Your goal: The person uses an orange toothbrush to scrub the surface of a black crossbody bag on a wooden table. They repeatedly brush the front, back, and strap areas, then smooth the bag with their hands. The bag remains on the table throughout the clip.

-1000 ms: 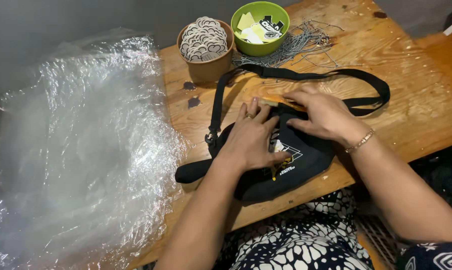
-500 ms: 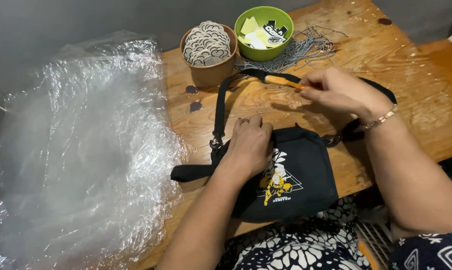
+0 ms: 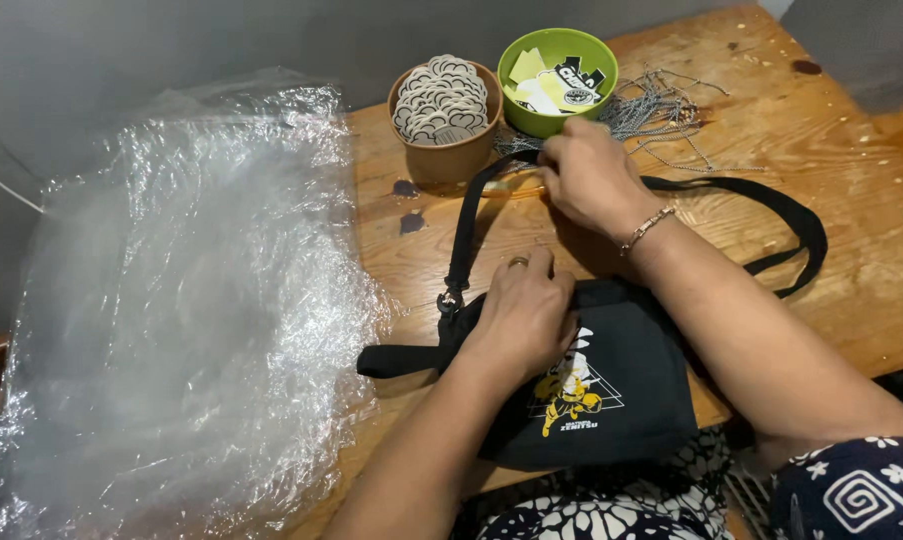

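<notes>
A small black bag with a yellow and white print lies at the near edge of the wooden table. My left hand grips the bag's top edge, fingers curled, a ring on one finger. Its black strap loops across the table behind. My right hand, with a bracelet on the wrist, is over the strap just in front of the green bowl. It is closed on a thin orange stick-like tool that points left.
A brown paper cup full of round printed tags stands left of the green bowl, which holds yellow and black cards. A heap of metal ball chains lies to the bowl's right. Crumpled clear plastic bags cover the left side.
My right hand left the bag, picked up the orange tool and moved up and left toward the green bowl. The bag's printed front came into view. My left hand stayed on the bag's top.
</notes>
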